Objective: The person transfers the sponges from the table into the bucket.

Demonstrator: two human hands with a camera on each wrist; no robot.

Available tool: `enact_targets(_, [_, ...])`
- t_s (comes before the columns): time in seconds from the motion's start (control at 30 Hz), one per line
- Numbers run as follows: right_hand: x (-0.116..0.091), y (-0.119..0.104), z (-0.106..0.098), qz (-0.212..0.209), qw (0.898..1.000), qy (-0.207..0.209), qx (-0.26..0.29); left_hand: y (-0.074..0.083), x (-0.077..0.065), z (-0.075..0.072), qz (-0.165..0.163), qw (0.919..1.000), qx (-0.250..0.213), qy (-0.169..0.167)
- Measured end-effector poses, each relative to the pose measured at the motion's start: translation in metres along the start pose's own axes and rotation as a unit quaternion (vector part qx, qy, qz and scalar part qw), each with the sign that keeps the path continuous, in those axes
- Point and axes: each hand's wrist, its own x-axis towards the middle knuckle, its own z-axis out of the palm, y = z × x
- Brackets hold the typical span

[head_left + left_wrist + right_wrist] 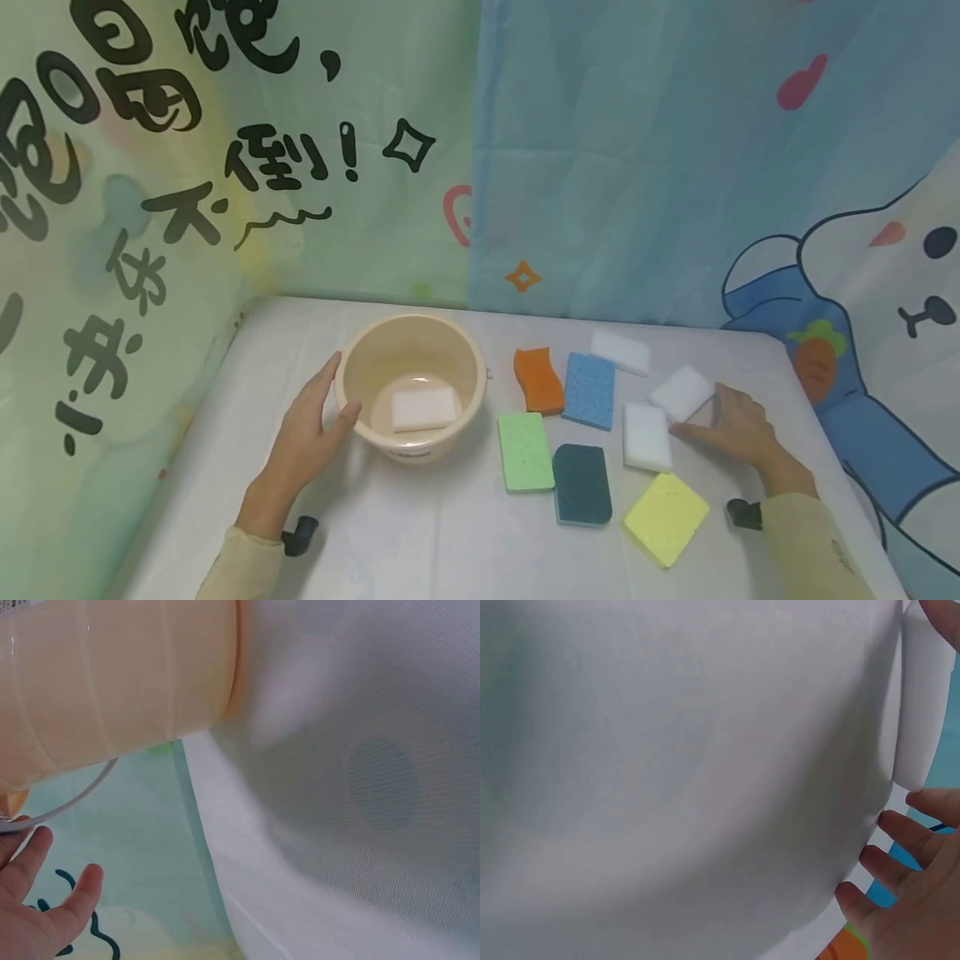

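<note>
A cream bucket (408, 329) stands on the left of the table, with a white sponge (423, 408) lying inside it. My left hand (315, 425) is at the bucket's left side, thumb and fingers spread along its rim. The left wrist view shows these fingers (82, 900) beside the bucket's thin handle (82, 796). On the right, my right hand (735, 425) holds a white sponge (681, 393) between thumb and index finger, at its two ends. The right wrist view has this sponge (922, 697) edge-on, with the other fingertips resting on the tablecloth.
Between bucket and right hand lie an orange sponge (537, 381), a blue one (588, 390), a light green one (525, 452), a dark green scouring sponge (582, 485) and a yellow one (665, 519). Two more white sponges (647, 437) lie nearby. Printed curtains (637, 208) hang behind the table.
</note>
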Motion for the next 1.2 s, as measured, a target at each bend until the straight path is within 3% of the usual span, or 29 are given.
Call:
enact_targets(0.43, [0.001, 0.003, 0.004, 0.007, 0.999, 0.026, 0.036, -0.001, 0.000, 0.001, -0.001, 1.0000, 0.001, -0.004])
enact_targets(0.67, [0.001, 0.001, 0.004, -0.015, 0.996, 0.056, 0.072, 0.000, 0.000, -0.001, 0.001, 1.0000, 0.001, -0.005])
enact_targets(1.0, [-0.004, -0.039, -0.022, -0.064, 0.995, 0.060, 0.056, 0.001, 0.000, -0.001, 0.003, 1.0000, 0.008, -0.001])
enact_targets(1.2, [-0.007, -0.074, -0.036, -0.121, 0.989, 0.067, 0.055, 0.001, 0.000, -0.001, -0.002, 1.0000, 0.004, -0.007])
